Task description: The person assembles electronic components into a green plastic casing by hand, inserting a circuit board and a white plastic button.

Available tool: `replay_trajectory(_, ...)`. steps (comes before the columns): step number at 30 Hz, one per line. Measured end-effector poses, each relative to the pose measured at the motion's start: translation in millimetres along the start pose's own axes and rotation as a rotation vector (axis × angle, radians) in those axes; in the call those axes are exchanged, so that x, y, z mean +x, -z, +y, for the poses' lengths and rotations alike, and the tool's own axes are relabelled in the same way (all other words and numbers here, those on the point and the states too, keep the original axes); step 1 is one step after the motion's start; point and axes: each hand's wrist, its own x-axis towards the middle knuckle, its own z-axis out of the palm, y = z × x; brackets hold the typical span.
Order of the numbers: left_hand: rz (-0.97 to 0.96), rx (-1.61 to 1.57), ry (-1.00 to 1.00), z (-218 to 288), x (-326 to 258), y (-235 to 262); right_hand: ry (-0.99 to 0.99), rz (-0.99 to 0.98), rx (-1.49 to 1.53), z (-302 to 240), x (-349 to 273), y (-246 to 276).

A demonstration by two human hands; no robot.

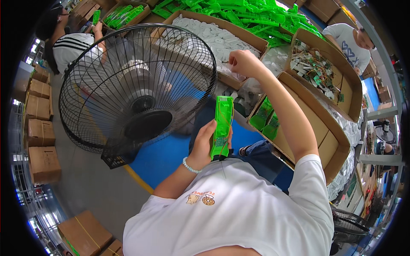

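Observation:
My left hand (pixel 200 147) is closed around a long green plastic housing (pixel 224 113), held upright in front of my shirt. Its hollow side faces me, and a small circuit board (pixel 220 143) with thin reddish wires sits in the lower part. My right arm stretches forward, with the right hand (pixel 247 63) above the near edge of a cardboard box (pixel 228 80) full of white plastic pieces (pixel 215 36). The fingers of that hand are curled together; whether anything is between them cannot be made out.
A large black floor fan (pixel 143 104) stands close at left. Beside my right arm, one carton (pixel 314 141) holds several green housings; another (pixel 352 85) holds wired circuit boards. Green plastic parts (pixel 256 17) are heaped beyond. People work at left (pixel 74 49) and right (pixel 350 42).

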Motion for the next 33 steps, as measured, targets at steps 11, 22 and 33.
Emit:
replay_trajectory(11,-0.141,-0.037,-0.293,45,47,-58,0.136,0.483,0.841,-54,-134,96)
replay_trajectory(22,-0.171,0.072,-0.308,30,67,-124,0.162,0.819,1.009,-92,-239,63)
replay_trajectory(33,-0.18,0.172,-0.375,11,70,-156,0.015,0.881,1.066,-80,-261,46)
